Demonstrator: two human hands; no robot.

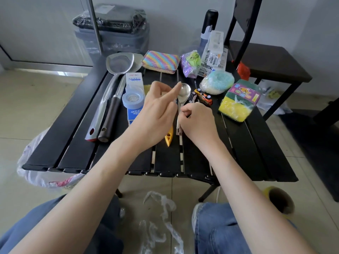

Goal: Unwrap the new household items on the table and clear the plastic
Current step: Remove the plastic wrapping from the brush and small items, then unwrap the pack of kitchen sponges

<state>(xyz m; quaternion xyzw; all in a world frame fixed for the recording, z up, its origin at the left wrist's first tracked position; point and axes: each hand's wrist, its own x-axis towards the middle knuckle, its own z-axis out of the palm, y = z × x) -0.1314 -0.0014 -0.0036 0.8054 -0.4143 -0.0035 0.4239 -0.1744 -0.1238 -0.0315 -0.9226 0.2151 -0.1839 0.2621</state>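
Observation:
A steel spoon [184, 92] lies along the middle of the black slatted table [256, 143]. My left hand [157, 110] pinches at the spoon's bowl with thumb and forefinger. My right hand [198, 120] is closed around the spoon's handle, and a thin clear wrap seems to cover the handle. A yellow handle [169, 137] pokes out below my left hand. Still wrapped in plastic are a yellow-green sponge pack [240, 99], a blue-white scrubber ball [216, 81], a purple-green item [190, 64] and a toy car [202, 97].
Two steel spatulas [110, 96] and a tape package [134, 98] lie at the left. A rainbow sponge [161, 61] and a label-covered bag [213, 54] sit at the back. Loose clear plastic [161, 217] lies on the floor between my knees. A white bag [36, 162] hangs left.

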